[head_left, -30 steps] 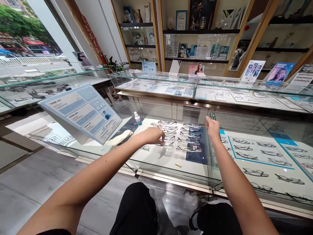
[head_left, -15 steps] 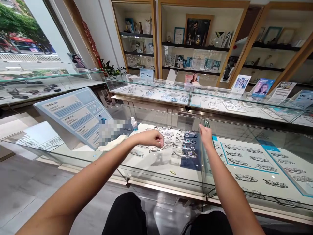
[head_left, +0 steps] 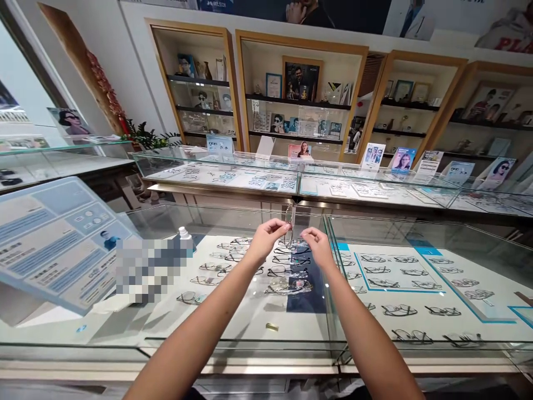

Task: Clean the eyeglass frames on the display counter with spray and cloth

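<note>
Both my arms reach out over a glass display counter (head_left: 250,344) filled with several pairs of glasses. My left hand (head_left: 266,238) is raised above the glass, its fingers pinched on a thin pair of glasses (head_left: 291,225) that hangs between my hands. My right hand (head_left: 318,244) is close beside it, fingers curled toward the same frame; whether it grips the frame is unclear. More glasses (head_left: 287,272) lie in rows on a white and dark blue tray under the glass.
A slanted blue information board (head_left: 54,239) stands on the counter at left, with a small white bottle (head_left: 183,233) behind it. A second glass counter (head_left: 300,183) runs behind. Wooden wall shelves (head_left: 300,100) hold pictures and frames. A small gold object (head_left: 272,326) lies inside the case.
My view has tilted upward. My left hand has lifted a pair of glasses off the counter, and my right hand has moved left to meet it.
</note>
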A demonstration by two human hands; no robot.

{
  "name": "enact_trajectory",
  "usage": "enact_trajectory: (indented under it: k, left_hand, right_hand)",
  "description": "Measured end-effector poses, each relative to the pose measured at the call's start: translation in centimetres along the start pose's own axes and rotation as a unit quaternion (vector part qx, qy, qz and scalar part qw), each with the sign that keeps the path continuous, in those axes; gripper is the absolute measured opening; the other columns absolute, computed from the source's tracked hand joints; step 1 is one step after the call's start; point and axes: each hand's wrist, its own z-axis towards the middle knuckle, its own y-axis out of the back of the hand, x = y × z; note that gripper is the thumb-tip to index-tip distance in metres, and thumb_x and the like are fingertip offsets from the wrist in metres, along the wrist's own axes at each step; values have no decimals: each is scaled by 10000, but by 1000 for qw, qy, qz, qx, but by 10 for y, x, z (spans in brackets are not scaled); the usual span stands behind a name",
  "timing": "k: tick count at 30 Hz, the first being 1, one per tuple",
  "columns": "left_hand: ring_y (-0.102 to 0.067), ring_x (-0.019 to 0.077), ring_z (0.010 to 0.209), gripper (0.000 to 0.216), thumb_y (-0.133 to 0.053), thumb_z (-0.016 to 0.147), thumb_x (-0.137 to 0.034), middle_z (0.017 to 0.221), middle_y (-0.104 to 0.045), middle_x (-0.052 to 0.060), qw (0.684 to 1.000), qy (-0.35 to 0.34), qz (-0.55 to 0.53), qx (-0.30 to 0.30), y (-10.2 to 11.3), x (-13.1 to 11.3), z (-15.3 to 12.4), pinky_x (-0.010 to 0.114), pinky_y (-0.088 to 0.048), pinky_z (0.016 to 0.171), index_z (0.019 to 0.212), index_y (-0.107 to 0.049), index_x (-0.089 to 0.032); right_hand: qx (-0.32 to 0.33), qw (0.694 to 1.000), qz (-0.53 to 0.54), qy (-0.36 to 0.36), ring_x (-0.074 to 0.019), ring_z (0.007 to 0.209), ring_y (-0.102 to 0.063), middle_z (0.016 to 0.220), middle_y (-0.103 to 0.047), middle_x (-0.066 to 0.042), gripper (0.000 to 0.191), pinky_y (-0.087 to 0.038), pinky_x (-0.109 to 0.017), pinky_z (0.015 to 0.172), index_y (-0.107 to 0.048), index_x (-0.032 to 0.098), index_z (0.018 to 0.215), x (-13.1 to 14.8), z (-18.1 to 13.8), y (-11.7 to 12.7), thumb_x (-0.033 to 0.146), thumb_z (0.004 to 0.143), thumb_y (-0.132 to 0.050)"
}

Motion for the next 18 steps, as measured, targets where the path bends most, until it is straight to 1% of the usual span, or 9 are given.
enact_trajectory:
  k: [1, 3, 5, 7, 11, 18]
  left_hand:
    - [-647, 184, 862, 421, -883, 715, -563, 895, -744, 54, 1000, -3, -7, -9, -3, 6, 1, 328, -505, 874, 830, -741, -184]
    - [-642, 178, 859, 402, -885, 725, -545, 889, -739, 47, 1000, -8, -16, -22, -8, 18, 1, 323, -501, 874, 829, -742, -184]
    - [-643, 178, 863, 389, -888, 728, -529, 890, -737, 45, 999, -8, -26, -28, -9, 27, 0, 326, -503, 879, 825, -740, -183]
    - [-645, 181, 868, 382, -886, 733, -521, 895, -737, 48, 999, -3, -35, -24, -10, 35, -2, 333, -509, 884, 829, -741, -181]
    - [-641, 173, 855, 388, -885, 734, -525, 910, -734, 50, 999, 6, -41, -16, -9, 44, -5, 326, -518, 860, 839, -745, -179]
    - [-647, 167, 842, 440, -871, 738, -562, 922, -741, 51, 1000, 21, -20, 2, -6, 53, -3, 299, -522, 825, 896, -737, -174]
  right_hand:
    - [7, 1000, 4, 0, -141, 576, -352, 625, -490, 42, 374, -293, -282, 561, -707, 215, 852, 1, -1, -1, 588, 830, -703]
    - [22, 1000, 12, 0, -139, 570, -326, 600, -429, 59, 378, -281, -282, 563, -739, 218, 931, 3, -2, -4, 582, 835, -712]
    - [31, 999, 20, -2, -128, 560, -287, 582, -348, 79, 371, -259, -280, 561, -743, 215, 948, 2, -3, -7, 567, 831, -732]
    - [33, 999, 22, -7, -118, 553, -262, 575, -303, 91, 358, -239, -277, 557, -729, 211, 916, 0, -3, -9, 554, 819, -753]
    - [35, 999, 10, -16, -111, 545, -239, 556, -287, 101, 355, -221, -277, 556, -704, 207, 865, -4, -3, -9, 552, 809, -768]
    - [38, 999, -7, -21, -111, 537, -250, 555, -305, 98, 369, -213, -280, 547, -689, 200, 848, -5, -5, -8, 566, 841, -739]
